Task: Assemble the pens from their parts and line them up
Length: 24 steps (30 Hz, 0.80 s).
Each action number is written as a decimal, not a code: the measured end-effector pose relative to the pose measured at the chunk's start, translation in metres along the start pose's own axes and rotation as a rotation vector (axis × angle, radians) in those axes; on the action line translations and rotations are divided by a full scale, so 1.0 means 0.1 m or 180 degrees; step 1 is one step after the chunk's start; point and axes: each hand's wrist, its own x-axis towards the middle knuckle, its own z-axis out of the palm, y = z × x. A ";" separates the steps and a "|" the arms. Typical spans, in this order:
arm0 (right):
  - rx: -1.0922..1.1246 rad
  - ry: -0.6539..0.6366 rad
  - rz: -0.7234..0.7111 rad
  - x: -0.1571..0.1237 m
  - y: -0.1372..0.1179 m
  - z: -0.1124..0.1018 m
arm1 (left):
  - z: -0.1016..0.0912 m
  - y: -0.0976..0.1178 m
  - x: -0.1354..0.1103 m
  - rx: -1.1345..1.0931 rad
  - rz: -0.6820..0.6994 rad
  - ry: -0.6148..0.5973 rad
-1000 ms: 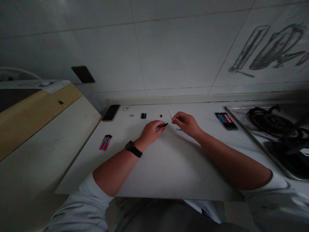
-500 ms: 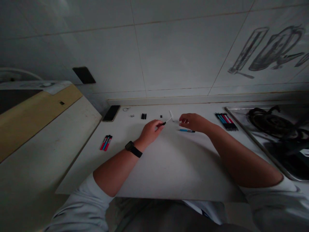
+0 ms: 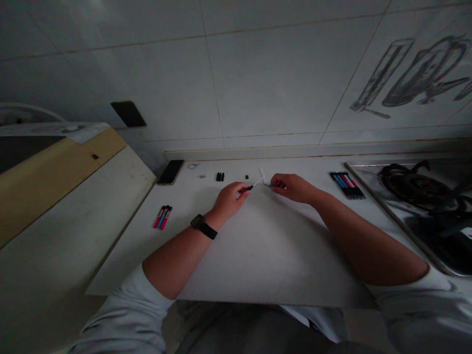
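Observation:
Between the thumb and fingers of my left hand (image 3: 230, 197) is a black pen part (image 3: 250, 188), with a thin white refill (image 3: 258, 181) sticking out of it to the right. My right hand (image 3: 290, 187) is closed on a blue pen barrel (image 3: 271, 186), whose tip points left towards that refill; the rest of the barrel is hidden by the fingers. Just behind the gap between my hands lie thin white refills (image 3: 261, 172). A small black piece (image 3: 247, 177) and several black pen grips (image 3: 220, 177) rest farther left.
Pink and blue pen barrels (image 3: 162, 217) lie at the left of the white table (image 3: 236, 255). A row of pens (image 3: 347, 185) is at the right, beside a gas stove (image 3: 405, 184). Springs (image 3: 202, 176), a ring (image 3: 192, 166) and a phone (image 3: 170, 172) sit at the back left.
My right hand has picked up the blue pen barrel from the table and brought it close to the refill's end. My left hand stays about where it was.

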 end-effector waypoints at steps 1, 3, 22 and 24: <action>0.0177 0.0142 -0.0037 0.00 -0.02 0.01 | 0.00 0.00 0.00 -0.0001 0.0010 0.0002; 0.0472 0.0329 -0.0118 0.01 -0.06 0.04 | 0.00 -0.01 0.00 0.0008 0.0036 -0.0017; 0.0149 0.0657 -0.0425 0.01 -0.06 0.07 | 0.01 -0.03 0.00 0.0183 0.0076 -0.0161; -0.0028 0.0686 -0.0464 0.01 -0.06 0.06 | 0.01 -0.03 0.00 0.0194 0.0089 -0.0158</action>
